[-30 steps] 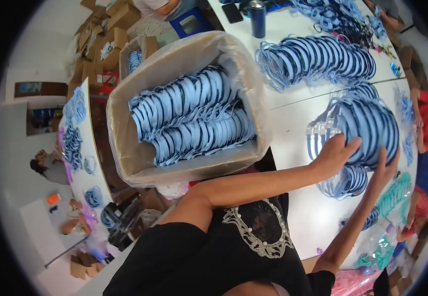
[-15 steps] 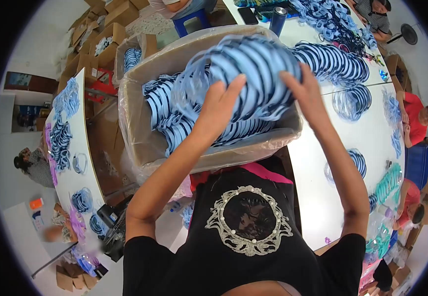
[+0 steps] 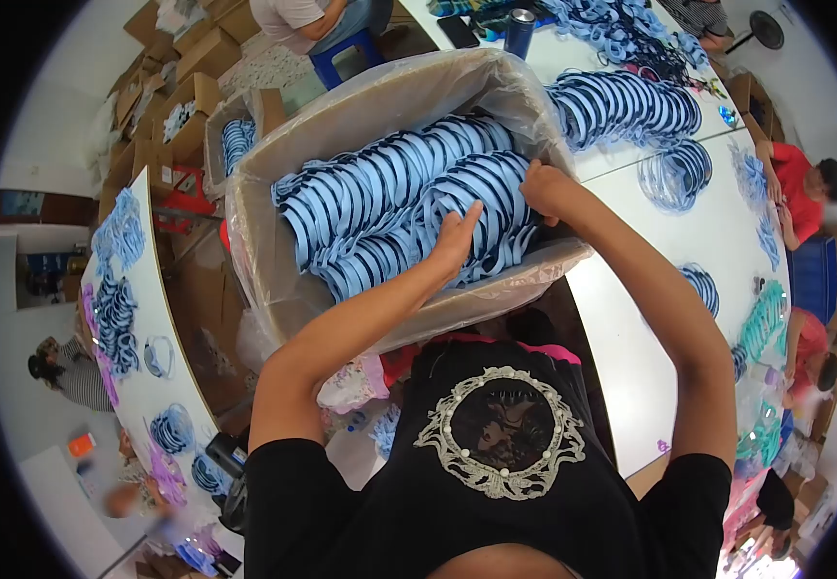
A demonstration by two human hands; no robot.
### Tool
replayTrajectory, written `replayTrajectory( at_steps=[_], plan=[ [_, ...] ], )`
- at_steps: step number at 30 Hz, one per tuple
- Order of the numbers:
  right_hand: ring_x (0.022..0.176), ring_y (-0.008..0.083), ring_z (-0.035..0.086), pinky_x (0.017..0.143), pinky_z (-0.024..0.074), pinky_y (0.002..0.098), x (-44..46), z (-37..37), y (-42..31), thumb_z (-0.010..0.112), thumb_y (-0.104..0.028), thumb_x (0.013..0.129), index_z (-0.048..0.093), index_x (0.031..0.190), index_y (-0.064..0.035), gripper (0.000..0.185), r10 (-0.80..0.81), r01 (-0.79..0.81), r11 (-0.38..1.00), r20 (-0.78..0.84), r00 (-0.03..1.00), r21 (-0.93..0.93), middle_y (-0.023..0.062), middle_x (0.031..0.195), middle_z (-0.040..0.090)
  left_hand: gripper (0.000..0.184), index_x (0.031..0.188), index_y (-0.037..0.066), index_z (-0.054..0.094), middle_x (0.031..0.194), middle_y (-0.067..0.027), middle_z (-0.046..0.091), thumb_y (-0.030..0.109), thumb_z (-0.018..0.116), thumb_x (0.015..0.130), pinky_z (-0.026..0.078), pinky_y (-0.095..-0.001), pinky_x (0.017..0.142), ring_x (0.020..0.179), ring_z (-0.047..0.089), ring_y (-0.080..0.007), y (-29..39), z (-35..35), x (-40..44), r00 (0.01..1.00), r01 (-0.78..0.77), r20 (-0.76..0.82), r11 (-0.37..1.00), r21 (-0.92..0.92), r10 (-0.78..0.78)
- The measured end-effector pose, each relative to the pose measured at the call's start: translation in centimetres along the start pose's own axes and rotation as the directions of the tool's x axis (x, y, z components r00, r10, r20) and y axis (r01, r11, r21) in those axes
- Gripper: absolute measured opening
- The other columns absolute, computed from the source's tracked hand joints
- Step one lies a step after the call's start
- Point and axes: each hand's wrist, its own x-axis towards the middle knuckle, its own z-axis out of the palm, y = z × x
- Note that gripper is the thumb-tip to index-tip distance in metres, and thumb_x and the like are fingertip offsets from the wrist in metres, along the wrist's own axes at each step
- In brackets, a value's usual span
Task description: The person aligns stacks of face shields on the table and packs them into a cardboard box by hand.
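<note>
A nested stack of light-blue, dark-edged curved bands (image 3: 486, 188) lies in the near right part of a plastic-lined carton (image 3: 254, 222); their exact kind I cannot make out. My left hand (image 3: 452, 244) grips the stack's left side, thumb on top and fingers hidden among the bands. At the right end, my right hand (image 3: 546, 191) is closed around the edge of the same stack, close to the carton's right wall. Another long row of matching bands (image 3: 351, 193) fills the carton behind and to the left.
On the white table (image 3: 621, 386) at right lie more band stacks (image 3: 621, 106) and a dark can (image 3: 519, 34). Another table (image 3: 163, 318) at left carries blue bundles. A smaller carton (image 3: 221, 140) stands beyond the box. Several people sit around the tables.
Both hands have lowered the stack from above the carton down into it, beside the other bands. The view has shifted slightly.
</note>
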Motion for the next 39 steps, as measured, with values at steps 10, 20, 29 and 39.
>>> replayTrajectory(
  at_steps=[10, 20, 29, 39],
  plan=[
    [0.084, 0.0341, 0.072, 0.075, 0.0582, 0.0395, -1.3, 3.5, 2.8, 0.061, -0.007, 0.079, 0.071, 0.090, 0.0026, 0.017, -0.323, 0.184, 0.876, -0.257, 0.911, -0.447, 0.0228, 0.093, 0.071, 0.061, 0.061, 0.008, 0.044, 0.067, 0.0043, 0.037, 0.056, 0.062, 0.094, 0.033, -0.0348, 0.055, 0.064, 0.032, -0.0102, -0.2, 0.0, -1.4, 0.995, -0.069, 0.085, 0.980, 0.186, 0.054],
    [0.097, 0.0259, 0.073, 0.079, 0.0586, 0.0353, 4.7, 6.5, 1.6, 0.062, -0.015, 0.090, 0.077, 0.099, -0.0073, 0.020, -0.012, -0.038, 0.870, -0.099, 0.995, -0.491, 0.0135, 0.105, 0.075, 0.071, 0.063, -0.004, 0.050, 0.064, -0.0118, 0.043, 0.059, 0.061, 0.093, 0.041, -0.0413, 0.063, 0.064, 0.041, -0.0190, -1.8, -0.8, 1.2, 0.976, -0.171, 0.196, 0.889, 0.424, 0.094],
    [0.129, 0.0383, 0.051, 0.089, 0.0534, 0.0521, 3.2, 8.3, -3.3, 0.075, -0.039, 0.082, 0.045, 0.143, -0.0023, 0.077, -0.307, 0.223, 0.905, -0.193, 0.932, -0.363, 0.0179, 0.144, 0.049, 0.061, 0.073, -0.008, 0.059, 0.070, -0.0160, 0.054, 0.049, 0.063, 0.095, 0.042, -0.0425, 0.067, 0.071, 0.048, -0.0219, -2.8, -0.2, 0.8, 0.992, -0.110, 0.095, 0.941, 0.321, 0.084],
    [0.138, 0.0436, 0.041, 0.096, 0.0389, 0.0748, 5.4, 8.6, -4.9, 0.078, -0.021, 0.080, 0.052, 0.141, -0.0098, 0.068, -0.134, 0.120, 0.979, -0.077, 0.988, -0.167, 0.0155, 0.150, 0.043, 0.043, 0.087, -0.004, 0.060, 0.077, -0.0054, 0.054, 0.038, 0.059, 0.098, 0.035, -0.0366, 0.058, 0.070, 0.041, -0.0128, -7.7, -2.7, 4.7, 0.968, -0.134, 0.239, 0.957, 0.257, 0.071]
  ],
)
